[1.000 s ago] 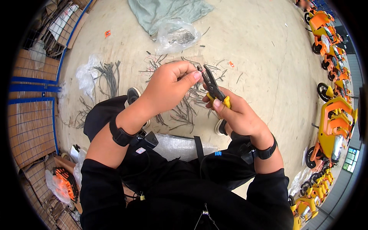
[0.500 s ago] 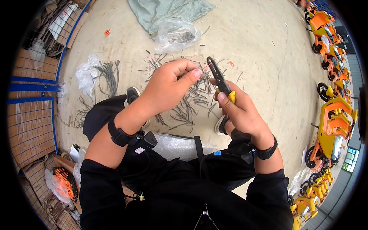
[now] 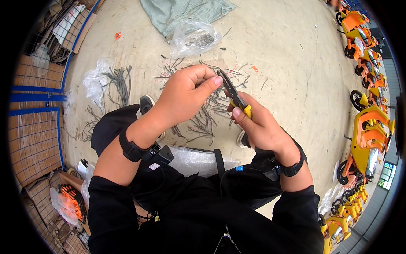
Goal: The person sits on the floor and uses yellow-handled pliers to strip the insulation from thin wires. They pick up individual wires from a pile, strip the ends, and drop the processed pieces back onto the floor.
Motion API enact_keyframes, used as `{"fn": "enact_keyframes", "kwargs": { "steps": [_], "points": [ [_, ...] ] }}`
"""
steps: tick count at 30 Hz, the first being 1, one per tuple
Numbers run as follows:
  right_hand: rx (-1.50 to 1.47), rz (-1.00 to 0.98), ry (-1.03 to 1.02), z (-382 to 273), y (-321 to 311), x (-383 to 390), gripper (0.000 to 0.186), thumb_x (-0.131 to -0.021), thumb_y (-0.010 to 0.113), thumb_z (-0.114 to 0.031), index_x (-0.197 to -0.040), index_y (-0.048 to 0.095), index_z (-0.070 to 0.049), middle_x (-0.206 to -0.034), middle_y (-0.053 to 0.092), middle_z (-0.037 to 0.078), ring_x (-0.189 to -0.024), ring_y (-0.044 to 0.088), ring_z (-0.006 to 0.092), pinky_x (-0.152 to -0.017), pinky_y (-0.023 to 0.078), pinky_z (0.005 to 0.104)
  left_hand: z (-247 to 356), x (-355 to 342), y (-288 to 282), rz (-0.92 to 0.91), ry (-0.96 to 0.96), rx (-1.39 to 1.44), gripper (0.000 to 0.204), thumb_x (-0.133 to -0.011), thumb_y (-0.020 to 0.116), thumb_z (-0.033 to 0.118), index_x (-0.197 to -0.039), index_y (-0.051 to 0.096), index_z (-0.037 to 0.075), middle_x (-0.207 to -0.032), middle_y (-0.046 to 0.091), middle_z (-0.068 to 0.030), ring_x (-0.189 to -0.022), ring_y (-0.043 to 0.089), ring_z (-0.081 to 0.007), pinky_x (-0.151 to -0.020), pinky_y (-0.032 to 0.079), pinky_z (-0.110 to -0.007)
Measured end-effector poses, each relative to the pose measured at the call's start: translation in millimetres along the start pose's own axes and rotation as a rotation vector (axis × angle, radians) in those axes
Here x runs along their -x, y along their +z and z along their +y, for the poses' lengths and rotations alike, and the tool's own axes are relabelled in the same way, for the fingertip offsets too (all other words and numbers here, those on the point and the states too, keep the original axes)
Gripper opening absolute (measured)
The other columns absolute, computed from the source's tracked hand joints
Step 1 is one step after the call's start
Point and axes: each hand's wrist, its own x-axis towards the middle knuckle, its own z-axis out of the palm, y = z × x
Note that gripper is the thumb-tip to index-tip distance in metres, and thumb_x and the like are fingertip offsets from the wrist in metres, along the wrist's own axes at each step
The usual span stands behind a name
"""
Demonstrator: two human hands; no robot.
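My left hand is closed in a pinch, thumb against the fingers, on a thin wire that its fingers mostly hide. In my right hand is a pair of wire strippers with black jaws and yellow-and-black handles. The jaws look parted a little, and their tips are right beside my left thumb tip. Whether they touch the wire I cannot tell. Beneath both hands, many short dark cable pieces lie scattered on the floor, with some thin red bits among them.
A bundle of grey cables lies by a clear plastic bag on the left. Further off are another clear bag and a green-grey sheet. Blue mesh cages stand left; yellow-orange small bikes line the right.
My right hand has brought the strippers left and slightly down, to my left fingertips. The red wire seen between them before is now mostly out of sight. My left hand has hardly moved.
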Motion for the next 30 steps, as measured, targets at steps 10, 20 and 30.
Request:
{"fn": "enact_keyframes", "kwargs": {
  "steps": [10,20,30],
  "points": [
    [0.031,0.012,-0.017,1.8,0.4,-0.8,0.046,-0.1,0.053,-0.025,-0.135,0.044,0.003,-0.115,0.059,0.022,-0.109,0.059,0.0299,-0.093,0.046,0.0365,1.1,0.4,-0.1,-0.008,-0.008,0.048,0.02,-0.098,0.058,0.019,-0.094,0.064,0.0,-0.066,0.05,0.0062,-0.058,0.04,-0.0011,-0.052,0.031,-0.019],
    [0.028,0.004,-0.013,-0.4,0.4,-1.1,0.045,-0.1,0.053,-0.024,-0.134,0.044,0.004,-0.119,0.058,0.025,-0.113,0.058,0.0353,-0.096,0.045,0.0393,3.0,0.9,3.2,0.007,-0.038,0.104,0.025,-0.099,0.056,0.025,-0.095,0.065,0.001,-0.063,0.049,0.0046,-0.056,0.041,-0.0025,-0.051,0.032,-0.019],
    [0.073,-0.036,0.023,-16.9,-5.5,2.8,0.042,-0.099,0.054,-0.021,-0.132,0.047,0.003,-0.112,0.06,0.022,-0.104,0.06,0.0319,-0.089,0.046,0.0367,-1.1,-1.5,-5.9,-0.064,0.039,0.125,0.017,-0.096,0.061,0.017,-0.093,0.063,0.0,-0.07,0.052,0.0043,-0.055,0.039,-0.0019,-0.049,0.03,-0.02]
  ]
}}
